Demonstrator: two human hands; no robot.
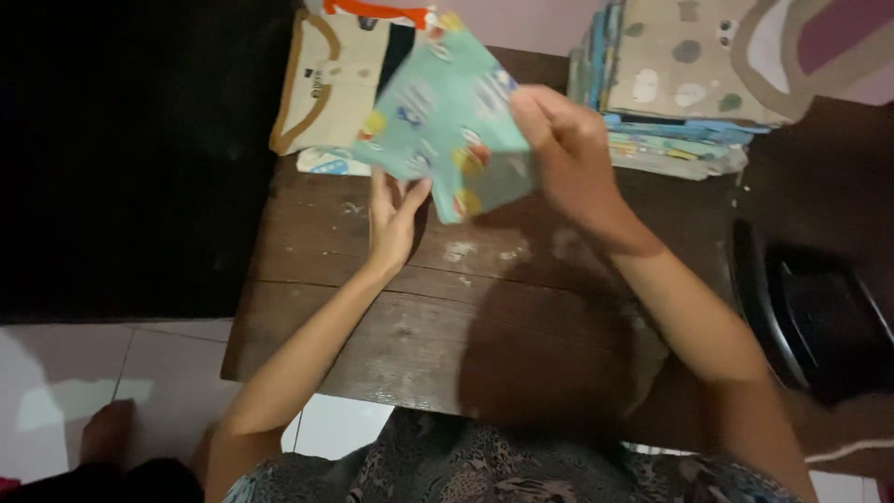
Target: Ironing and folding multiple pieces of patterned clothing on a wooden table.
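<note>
- A dark, worn wooden table [521, 307] with pale scuffs is seen from above, set over a white tiled floor [168, 373].
- A stack of folded cloths [680, 84] is piled at the table's far right corner, topped by a beige piece with coloured spots.
- A folded cream shirt with brown trim [326, 79] is laid at the far left, with an orange-and-white piece just beyond it.
- A small folded mint-green cloth printed with cartoon shapes [447, 116] is held up above the table's far middle, tilted, partly covering the cream shirt.
- The right hand [568, 154] is closed over the green cloth's right edge, gripping it from above.
- The left hand [396, 219] is held flat and open beneath the cloth's lower left edge, fingertips touching it.
- A dark round object [819, 317] is seen right of the table, too dim to identify.
</note>
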